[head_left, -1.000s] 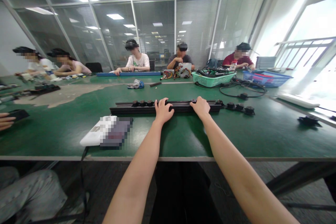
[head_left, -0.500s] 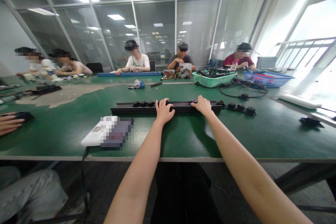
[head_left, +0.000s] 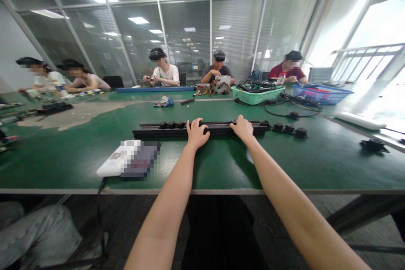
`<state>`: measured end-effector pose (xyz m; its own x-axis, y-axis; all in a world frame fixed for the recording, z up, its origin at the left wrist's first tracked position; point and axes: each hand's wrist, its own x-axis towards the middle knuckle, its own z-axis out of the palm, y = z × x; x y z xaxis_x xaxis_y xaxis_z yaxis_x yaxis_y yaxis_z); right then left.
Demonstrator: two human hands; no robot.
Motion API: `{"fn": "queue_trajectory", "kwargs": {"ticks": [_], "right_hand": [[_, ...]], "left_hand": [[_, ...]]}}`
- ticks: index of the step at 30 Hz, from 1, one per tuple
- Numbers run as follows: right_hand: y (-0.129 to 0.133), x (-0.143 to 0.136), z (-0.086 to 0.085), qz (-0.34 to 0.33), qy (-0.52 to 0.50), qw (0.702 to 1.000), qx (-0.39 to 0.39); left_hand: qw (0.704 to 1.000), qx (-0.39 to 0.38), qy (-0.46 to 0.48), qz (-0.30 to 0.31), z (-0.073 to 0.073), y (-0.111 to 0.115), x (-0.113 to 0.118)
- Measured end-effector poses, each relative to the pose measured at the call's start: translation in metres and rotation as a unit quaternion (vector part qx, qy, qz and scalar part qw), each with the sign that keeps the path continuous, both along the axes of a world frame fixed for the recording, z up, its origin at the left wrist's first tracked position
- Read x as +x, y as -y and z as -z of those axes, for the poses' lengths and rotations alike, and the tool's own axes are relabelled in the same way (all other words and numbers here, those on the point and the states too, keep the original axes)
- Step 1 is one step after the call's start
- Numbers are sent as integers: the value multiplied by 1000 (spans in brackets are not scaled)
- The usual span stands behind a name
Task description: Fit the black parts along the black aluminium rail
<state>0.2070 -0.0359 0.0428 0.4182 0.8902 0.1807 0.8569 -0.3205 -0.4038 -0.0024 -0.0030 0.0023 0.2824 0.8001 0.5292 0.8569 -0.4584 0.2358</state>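
A long black rail (head_left: 158,133) lies crosswise on the green table in front of me, with a thinner strip along its far side. My left hand (head_left: 198,134) grips the rail near its middle, thumb on the near side and fingers reaching over the top. Further right, my right hand (head_left: 243,128) is closed over the rail, its fingertips partly hidden behind it. Small black knob-like parts (head_left: 171,125) sit along the far side, left of my left hand. Several similar black parts (head_left: 289,129) lie in a row off the rail's right end.
A white device (head_left: 118,160) with a cable lies at the near left. A green basket (head_left: 257,97) full of cables and a blue basket (head_left: 322,96) stand at the back right. Co-workers sit across the table, one behind a long blue bar (head_left: 155,90).
Both my hands keep their places on the rail. The co-worker in white has lifted a hand off the blue bar. At the left edge, another person's hand and a black object have moved away.
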Motion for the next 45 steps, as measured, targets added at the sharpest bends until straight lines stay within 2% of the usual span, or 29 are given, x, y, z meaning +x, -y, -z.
{"fn": "queue_trajectory", "kwargs": {"ticks": [16, 45], "right_hand": [[5, 10, 8, 4, 9, 999, 34], [10, 10, 3, 17, 8, 1000, 19]], "left_hand": [[1000, 4, -2, -3, -1, 1, 1], [1000, 2, 2, 1, -1, 1, 1]]}}
